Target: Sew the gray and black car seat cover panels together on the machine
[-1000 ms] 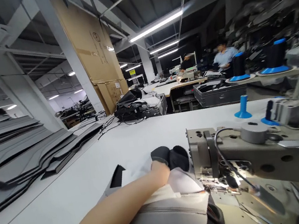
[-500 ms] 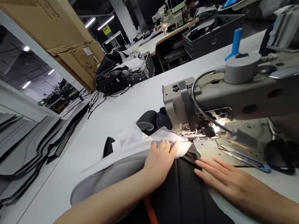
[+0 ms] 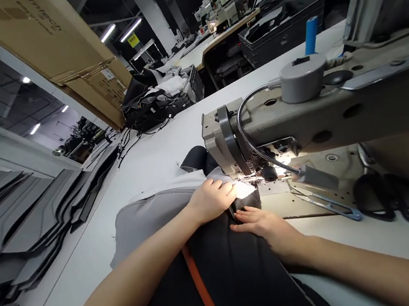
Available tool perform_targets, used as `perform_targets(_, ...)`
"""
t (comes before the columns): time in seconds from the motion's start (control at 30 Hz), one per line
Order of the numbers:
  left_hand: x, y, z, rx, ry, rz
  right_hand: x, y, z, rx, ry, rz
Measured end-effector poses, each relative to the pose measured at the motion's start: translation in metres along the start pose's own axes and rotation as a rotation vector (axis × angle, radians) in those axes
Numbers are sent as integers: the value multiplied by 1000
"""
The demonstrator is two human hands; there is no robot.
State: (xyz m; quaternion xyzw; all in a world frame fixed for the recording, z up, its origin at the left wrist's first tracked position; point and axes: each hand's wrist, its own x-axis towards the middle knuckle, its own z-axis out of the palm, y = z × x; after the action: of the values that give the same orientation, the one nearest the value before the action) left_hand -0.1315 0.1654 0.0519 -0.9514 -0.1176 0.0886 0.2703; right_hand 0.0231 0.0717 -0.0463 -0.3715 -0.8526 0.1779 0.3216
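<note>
A sewing machine (image 3: 264, 132) stands at the right, its lamp lighting the needle area. Under and in front of it lies a black and grey sewn cover (image 3: 241, 273) with an orange stripe. My left hand (image 3: 214, 198) has its fingers curled over the grey and white fabric edge, just left of the needle. Close by, my right hand (image 3: 263, 227) rests on the black part near the seam, fingers bent and their tips pressing the material. The needle's contact with the fabric is too small to make out.
Black-handled scissors (image 3: 398, 198) and blue-ended tweezers (image 3: 332, 204) lie right of the machine bed. Stacked grey panels (image 3: 34, 220) line the left side. A cardboard box (image 3: 44, 49) and a dark crate (image 3: 281, 28) stand farther back.
My right hand has moved left onto the black material, its stretched fingers now bent. The grey fabric has shifted and bunched near my left hand. The view has turned slightly.
</note>
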Motion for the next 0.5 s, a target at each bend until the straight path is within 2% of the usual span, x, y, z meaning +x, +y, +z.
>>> perform_targets(0.07,6,7,-3,-89,-59,25,-1,-1,-3,3,-16,-70)
perform_targets(0.13,12,19,-7,-197,-129,35,-5,-6,-2,-84,11,-128)
perform_targets(0.3,22,40,-11,-465,-267,-141,-21,-24,11,-621,203,-139)
perform_targets(0.37,22,43,-12,-477,-305,-159,-25,-26,14,-679,242,-161)
perform_targets(0.5,21,49,-17,-335,-312,-174,-28,-21,11,-647,268,-185)
